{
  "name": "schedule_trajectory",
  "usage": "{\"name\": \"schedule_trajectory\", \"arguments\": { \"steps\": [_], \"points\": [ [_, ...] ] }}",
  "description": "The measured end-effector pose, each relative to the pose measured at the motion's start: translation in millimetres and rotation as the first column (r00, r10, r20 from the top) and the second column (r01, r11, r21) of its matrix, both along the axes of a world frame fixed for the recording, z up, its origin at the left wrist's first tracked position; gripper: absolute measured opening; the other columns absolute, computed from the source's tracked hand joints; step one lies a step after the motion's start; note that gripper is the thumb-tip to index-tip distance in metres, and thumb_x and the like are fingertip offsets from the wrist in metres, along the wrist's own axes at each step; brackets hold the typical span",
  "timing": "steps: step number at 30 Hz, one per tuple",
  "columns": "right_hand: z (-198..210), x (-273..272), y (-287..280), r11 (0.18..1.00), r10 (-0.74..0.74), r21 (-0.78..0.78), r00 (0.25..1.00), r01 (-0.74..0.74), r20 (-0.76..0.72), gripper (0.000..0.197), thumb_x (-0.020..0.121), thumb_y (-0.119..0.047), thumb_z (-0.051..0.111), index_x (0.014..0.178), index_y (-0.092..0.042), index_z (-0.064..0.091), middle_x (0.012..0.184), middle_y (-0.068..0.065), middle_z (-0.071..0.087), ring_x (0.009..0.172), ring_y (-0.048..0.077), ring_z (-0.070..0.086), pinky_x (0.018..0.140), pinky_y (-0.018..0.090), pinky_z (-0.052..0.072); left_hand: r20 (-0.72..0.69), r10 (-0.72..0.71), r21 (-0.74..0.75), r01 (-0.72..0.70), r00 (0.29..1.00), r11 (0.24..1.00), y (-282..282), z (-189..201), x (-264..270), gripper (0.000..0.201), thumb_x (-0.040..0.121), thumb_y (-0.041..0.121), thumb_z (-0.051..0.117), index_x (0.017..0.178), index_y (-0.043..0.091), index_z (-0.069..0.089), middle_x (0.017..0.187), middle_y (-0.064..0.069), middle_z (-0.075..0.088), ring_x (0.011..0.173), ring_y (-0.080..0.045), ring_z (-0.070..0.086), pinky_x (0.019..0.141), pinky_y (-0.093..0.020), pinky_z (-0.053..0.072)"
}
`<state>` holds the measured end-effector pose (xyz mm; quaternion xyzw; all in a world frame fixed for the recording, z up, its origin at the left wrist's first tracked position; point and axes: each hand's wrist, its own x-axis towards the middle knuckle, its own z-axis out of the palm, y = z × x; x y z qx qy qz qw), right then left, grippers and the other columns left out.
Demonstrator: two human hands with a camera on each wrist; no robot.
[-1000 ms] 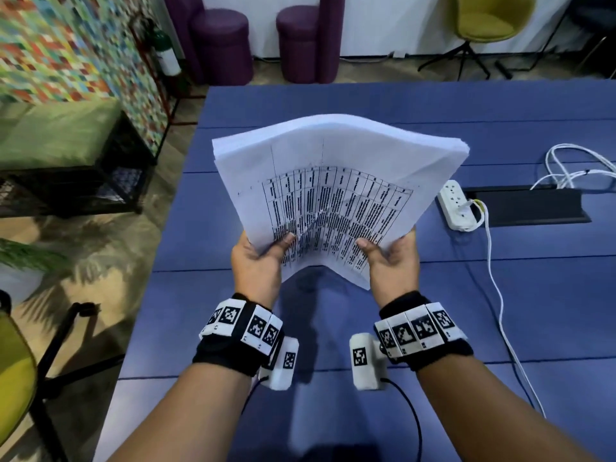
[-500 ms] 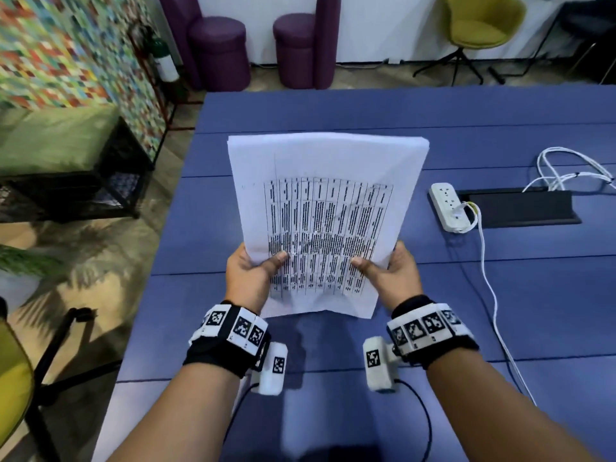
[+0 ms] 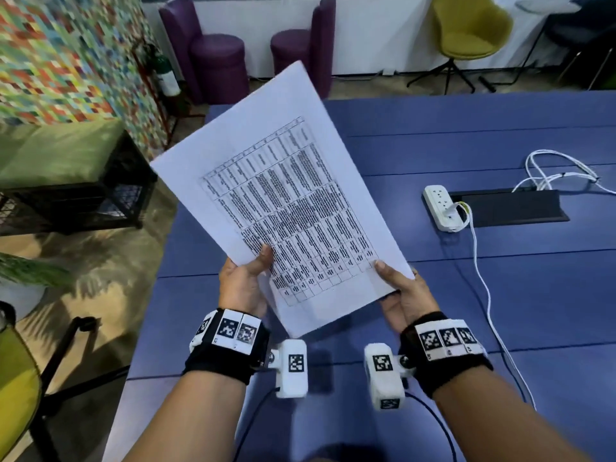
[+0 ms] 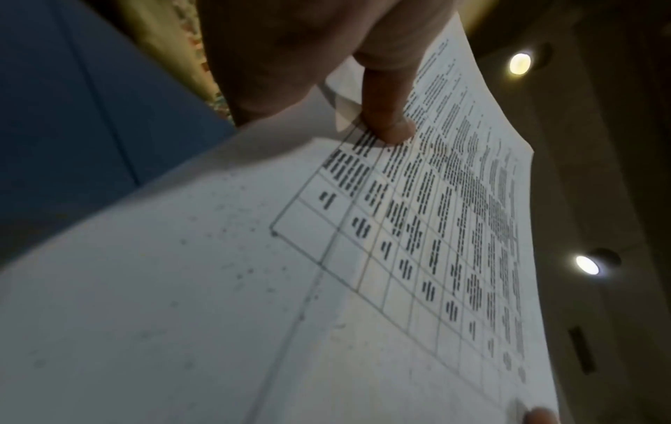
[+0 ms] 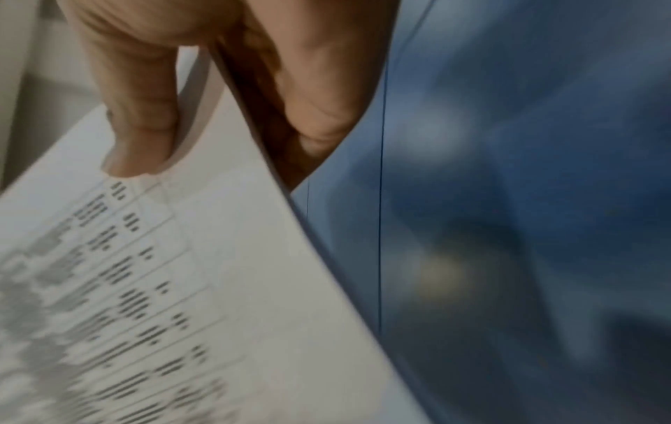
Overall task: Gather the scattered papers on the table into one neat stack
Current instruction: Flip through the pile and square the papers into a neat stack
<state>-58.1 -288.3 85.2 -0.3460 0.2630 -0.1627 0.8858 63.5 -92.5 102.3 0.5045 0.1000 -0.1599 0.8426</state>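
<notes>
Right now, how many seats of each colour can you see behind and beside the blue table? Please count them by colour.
Purple stools: 2
Yellow-green chairs: 2, one past the far end, one at the near left edge
Green bench: 1
Total: 5 seats

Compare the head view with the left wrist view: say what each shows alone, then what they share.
Head only: the right hand gripping the papers, the power strip on the blue table.
Left wrist only: two ceiling lights.
Both: the left hand, thumb on the printed grid, holding the papers clear of the table.
</notes>
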Motion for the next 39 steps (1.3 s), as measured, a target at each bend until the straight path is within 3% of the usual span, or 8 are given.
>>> {"name": "schedule_trajectory", "arguments": {
  "steps": [4, 7, 12, 17, 25, 33, 37, 39],
  "points": [
    [10.0, 4.1, 25.0, 0.996, 0.032, 0.087, 0.998, -0.036, 0.045, 0.050, 0.076, -0.005, 0.067, 0.125, -0.005, 0.058, 0.121, 0.016, 0.064, 0.111, 0.031, 0.062, 0.090, 0.047, 0.052, -0.128, 0.030, -0.204, -0.055, 0.991, 0.977, -5.6, -8.4, -9.4, 0.046, 0.084, -0.010, 0.061, 0.126, 0.008, 0.053, 0.115, -0.006, 0.066, 0.092, -0.011, 0.070, 0.077, -0.023, 0.058],
    [21.7, 4.4, 24.9, 1.000, -0.009, -0.014, 1.000, 0.009, 0.014, 0.050, 0.071, -0.001, 0.067, 0.121, -0.002, 0.059, 0.116, 0.015, 0.067, 0.107, 0.031, 0.064, 0.090, 0.049, 0.052, -0.040, -0.016, -0.173, 0.009, 0.999, 0.985, -3.2, -10.5, -12.7, 0.057, 0.078, -0.008, 0.068, 0.132, 0.001, 0.051, 0.130, -0.016, 0.061, 0.117, -0.029, 0.062, 0.103, -0.044, 0.047],
    [35.4, -4.9, -16.3, 0.938, -0.147, -0.328, 0.986, 0.115, -0.075, 0.034, 0.070, 0.006, 0.069, 0.102, -0.001, 0.064, 0.085, 0.000, 0.075, 0.078, 0.015, 0.071, 0.066, 0.026, 0.056, 0.153, -0.036, -0.107, 0.053, 0.987, 0.993, 40.7, 1.2, 24.9, 0.042, 0.081, -0.001, 0.068, 0.121, 0.009, 0.061, 0.116, -0.009, 0.070, 0.101, -0.021, 0.069, 0.084, -0.035, 0.058],
    [28.6, -16.3, -41.0, 0.840, -0.243, -0.525, 0.960, 0.137, -0.137, 0.025, 0.072, 0.012, 0.070, 0.092, -0.002, 0.066, 0.072, -0.005, 0.074, 0.066, 0.009, 0.069, 0.062, 0.021, 0.055, 0.232, -0.311, 0.290, 0.239, 0.922, 0.927, 87.5, -10.0, 39.4, 0.076, 0.024, 0.029, 0.100, 0.089, 0.008, 0.068, 0.086, -0.010, 0.076, 0.074, -0.017, 0.072, 0.070, -0.028, 0.059],
    [30.2, -8.1, -27.5, 0.833, -0.231, -0.537, 0.966, 0.133, -0.120, 0.024, 0.072, 0.018, 0.068, 0.089, 0.001, 0.063, 0.063, -0.009, 0.071, 0.060, 0.003, 0.067, 0.056, 0.016, 0.053, 0.395, -0.232, 0.368, 0.078, 0.889, 0.926, 55.8, -20.2, 22.2, 0.033, 0.091, -0.010, 0.056, 0.111, 0.018, 0.058, 0.099, 0.010, 0.074, 0.096, -0.005, 0.067, 0.087, -0.021, 0.052],
    [15.2, -14.4, -41.2, 0.802, -0.140, -0.596, 0.982, 0.039, -0.124, 0.038, 0.050, -0.002, 0.085, 0.081, -0.013, 0.066, 0.071, -0.008, 0.073, 0.066, 0.003, 0.068, 0.066, 0.022, 0.056, 0.377, -0.256, 0.457, 0.061, 0.890, 0.887, 52.3, -41.9, 27.6, 0.039, 0.093, -0.012, 0.050, 0.115, 0.020, 0.051, 0.106, 0.002, 0.068, 0.098, -0.010, 0.063, 0.091, -0.019, 0.050],
    [-19.2, -16.8, -34.5, 0.878, -0.042, -0.471, 0.965, -0.089, -0.259, 0.078, 0.010, -0.039, 0.095, 0.076, -0.008, 0.066, 0.067, -0.003, 0.073, 0.061, 0.007, 0.068, 0.065, 0.028, 0.058, 0.204, -0.277, 0.537, 0.129, 0.939, 0.834, 54.3, -81.5, 15.3, 0.038, 0.090, -0.016, 0.052, 0.112, 0.014, 0.051, 0.088, 0.014, 0.074, 0.089, -0.008, 0.066, 0.103, -0.048, 0.046],
    [-17.4, -9.3, -33.8, 0.878, -0.032, -0.466, 0.961, -0.104, -0.275, 0.067, 0.019, -0.026, 0.096, 0.075, -0.004, 0.066, 0.064, -0.002, 0.072, 0.058, 0.007, 0.067, 0.065, 0.030, 0.056, 0.206, -0.258, 0.529, 0.115, 0.944, 0.841, 50.6, -80.2, 17.8, 0.038, 0.090, -0.017, 0.051, 0.111, 0.015, 0.053, 0.091, 0.013, 0.074, 0.090, -0.007, 0.066, 0.102, -0.048, 0.044]
  ]
}}
